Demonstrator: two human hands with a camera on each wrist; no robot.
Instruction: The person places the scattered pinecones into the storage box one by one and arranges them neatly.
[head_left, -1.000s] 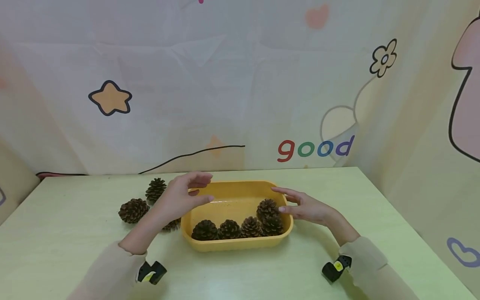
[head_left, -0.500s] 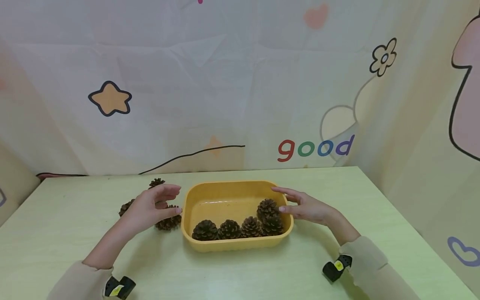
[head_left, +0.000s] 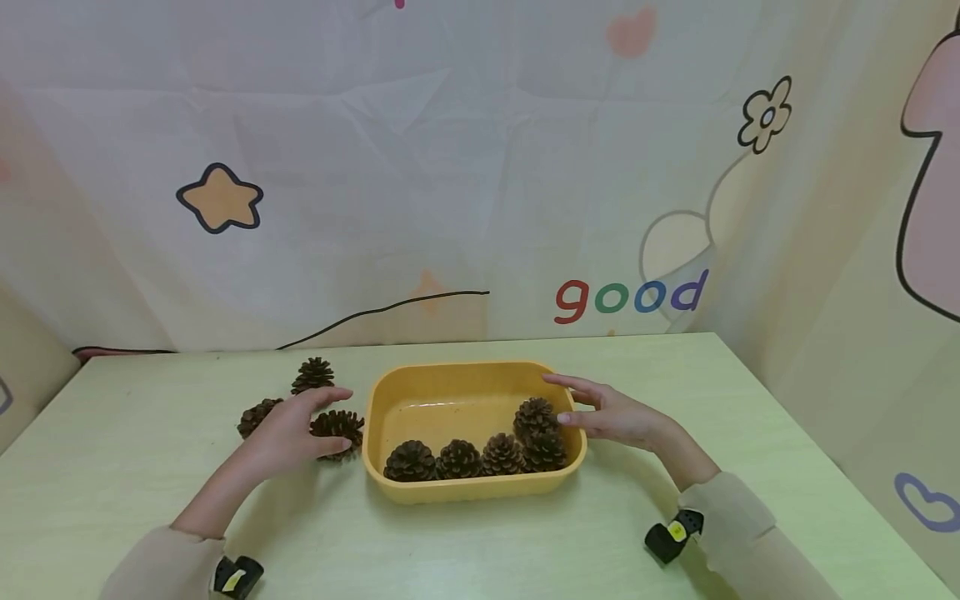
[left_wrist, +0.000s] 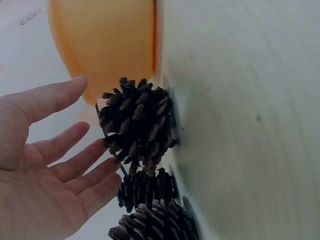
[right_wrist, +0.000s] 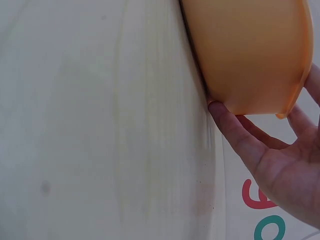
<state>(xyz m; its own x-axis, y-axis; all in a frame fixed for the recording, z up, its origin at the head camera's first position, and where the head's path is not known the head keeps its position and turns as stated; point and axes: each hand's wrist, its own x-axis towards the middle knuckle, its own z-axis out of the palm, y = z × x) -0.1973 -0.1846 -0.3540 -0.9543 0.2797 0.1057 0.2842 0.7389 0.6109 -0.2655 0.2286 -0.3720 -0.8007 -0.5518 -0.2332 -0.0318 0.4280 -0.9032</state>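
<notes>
My left hand (head_left: 285, 440) is beside a brown pine cone (head_left: 339, 423) on the table, thumb and fingers spread around it. In the left wrist view this pine cone (left_wrist: 136, 122) stands just past the fingertips, a gap showing at the thumb. Two more pine cones, one at the back (head_left: 312, 374) and one partly hidden behind the hand (head_left: 257, 415), lie close by. My right hand (head_left: 618, 417) holds the right end of a yellow plastic basin (head_left: 472, 487); in the right wrist view its fingers (right_wrist: 240, 135) reach under the basin's lower edge. Several pine cones (head_left: 459, 459) sit inside, along the front and right.
The pale green table (head_left: 480, 550) meets a printed cloth backdrop (head_left: 465, 208) at its back edge. Dark wrist cameras (head_left: 238, 577) are strapped at both sleeves.
My left hand has moved left from over the basin, then lowered to the pine cone beside it, fingers spreading. The right hand and basin have stayed in place.
</notes>
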